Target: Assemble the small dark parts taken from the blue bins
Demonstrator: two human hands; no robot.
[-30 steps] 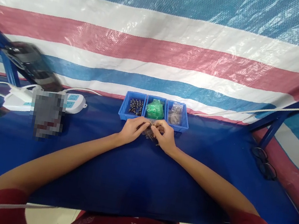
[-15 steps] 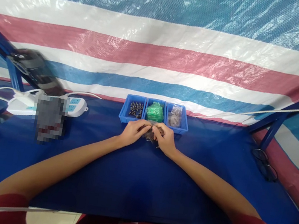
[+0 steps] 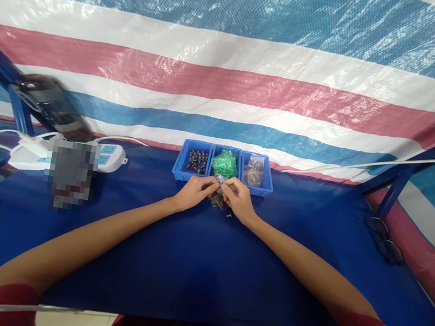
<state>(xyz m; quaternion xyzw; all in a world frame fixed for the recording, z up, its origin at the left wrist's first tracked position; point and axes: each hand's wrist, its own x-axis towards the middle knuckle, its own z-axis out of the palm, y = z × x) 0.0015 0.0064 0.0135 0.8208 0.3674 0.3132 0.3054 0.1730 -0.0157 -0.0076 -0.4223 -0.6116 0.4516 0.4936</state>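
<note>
Left hand (image 3: 195, 190) + right hand (image 3: 239, 198) | both finger-pinching clear plastic bag (image 3: 216, 198) | green packet (image 3: 224, 163): far side of bag

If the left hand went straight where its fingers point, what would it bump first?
Past the plastic it pinches, the left hand would probably meet the right hand; depth is unclear.

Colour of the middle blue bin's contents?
The contents are mostly bright green, best seen in the head view.

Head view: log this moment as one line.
left hand: pinching plastic bag | right hand: pinching same bag | beyond: three blue bins | loose: small piece
</note>
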